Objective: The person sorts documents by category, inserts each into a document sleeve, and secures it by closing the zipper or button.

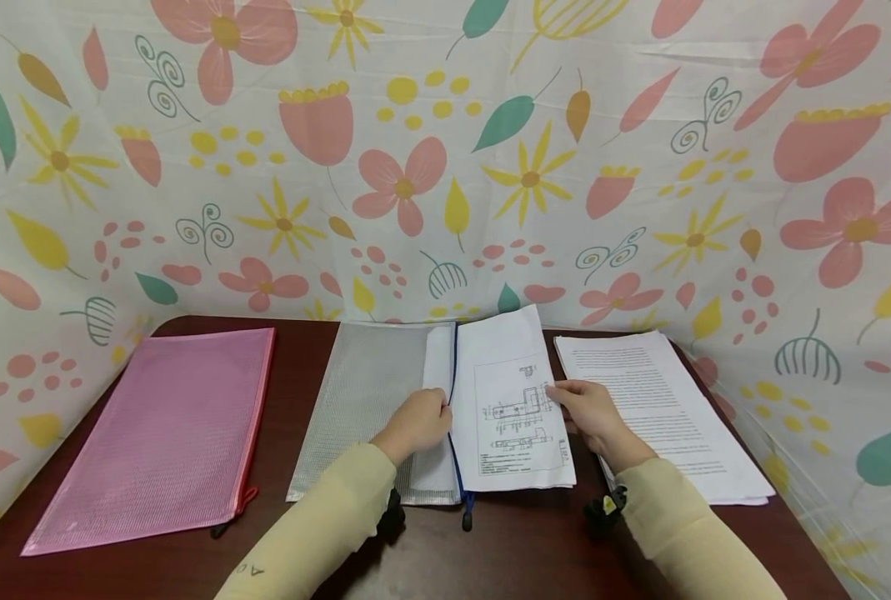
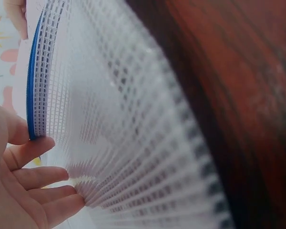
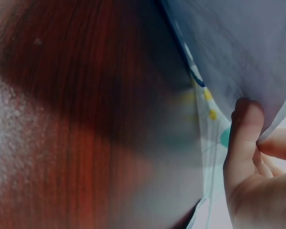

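Note:
A clear mesh zip pouch (image 1: pixel 370 375) with a blue zipper edge (image 2: pixel 32 81) lies mid-table. Printed sheets (image 1: pixel 508 450), the top one bearing a line drawing, sit partly inside it and stick out past the zipper on the right. My left hand (image 1: pixel 419 421) pinches the pouch's zipper edge between thumb and forefinger; its other fingers touch the mesh in the left wrist view. With thumb and fingers my right hand (image 1: pixel 591 412) pinches the right edge of the sheets, also seen in the right wrist view (image 3: pixel 257 167). A dark zipper pull (image 1: pixel 468 521) hangs at the pouch's near corner.
A pink mesh zip pouch (image 1: pixel 167 433) with a red zipper lies on the left of the dark wooden table (image 1: pixel 475 567). On the right rests a stack of printed paper (image 1: pixel 655 408), partly behind my right hand. A flowered cloth (image 1: pixel 445 167) stands behind the table.

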Demonstrator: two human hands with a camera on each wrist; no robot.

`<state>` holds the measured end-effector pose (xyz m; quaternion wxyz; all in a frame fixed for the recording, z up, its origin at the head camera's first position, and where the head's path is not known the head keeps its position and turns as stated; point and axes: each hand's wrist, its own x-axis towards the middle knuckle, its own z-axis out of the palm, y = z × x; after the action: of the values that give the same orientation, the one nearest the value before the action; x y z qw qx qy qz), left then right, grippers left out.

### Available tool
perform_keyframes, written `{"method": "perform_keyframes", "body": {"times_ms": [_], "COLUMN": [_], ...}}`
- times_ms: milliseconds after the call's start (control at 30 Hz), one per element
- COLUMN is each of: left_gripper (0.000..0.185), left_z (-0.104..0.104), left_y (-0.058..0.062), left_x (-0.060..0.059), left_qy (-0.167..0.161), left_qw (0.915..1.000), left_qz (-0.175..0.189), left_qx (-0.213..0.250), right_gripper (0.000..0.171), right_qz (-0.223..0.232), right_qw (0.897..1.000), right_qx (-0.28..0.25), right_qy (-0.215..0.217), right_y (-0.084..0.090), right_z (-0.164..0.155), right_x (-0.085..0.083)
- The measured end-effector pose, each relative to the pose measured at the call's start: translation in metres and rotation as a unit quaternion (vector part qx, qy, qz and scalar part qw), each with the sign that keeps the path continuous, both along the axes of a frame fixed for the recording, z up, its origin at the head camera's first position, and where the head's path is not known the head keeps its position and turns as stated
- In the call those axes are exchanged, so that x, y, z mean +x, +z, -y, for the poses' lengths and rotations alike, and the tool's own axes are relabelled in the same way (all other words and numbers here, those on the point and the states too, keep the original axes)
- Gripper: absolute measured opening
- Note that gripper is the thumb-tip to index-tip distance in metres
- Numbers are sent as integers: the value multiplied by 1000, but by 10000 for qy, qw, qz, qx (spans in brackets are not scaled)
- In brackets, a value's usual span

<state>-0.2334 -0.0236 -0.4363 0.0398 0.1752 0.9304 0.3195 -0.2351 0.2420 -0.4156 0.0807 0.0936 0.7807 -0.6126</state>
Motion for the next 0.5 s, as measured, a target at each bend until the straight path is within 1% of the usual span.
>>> {"method": "perform_keyframes", "body": {"times_ms": [200, 500], "left_gripper": [21, 22], "left_z": [-2, -5], "left_y": [2, 5], "left_x": [2, 2], "left_qy": [98, 63], "left_qw": [9999, 9999], "left_qz": [17, -28], "left_qx": [77, 146], "right_gripper": [42, 41], "right_qz": [33, 72], "right_qw": [9999, 9999], "right_qx": [115, 138], "right_qy": [-13, 40], "right_y": [-4, -10], "right_z": [3, 8], "right_x": [-2, -4]}}
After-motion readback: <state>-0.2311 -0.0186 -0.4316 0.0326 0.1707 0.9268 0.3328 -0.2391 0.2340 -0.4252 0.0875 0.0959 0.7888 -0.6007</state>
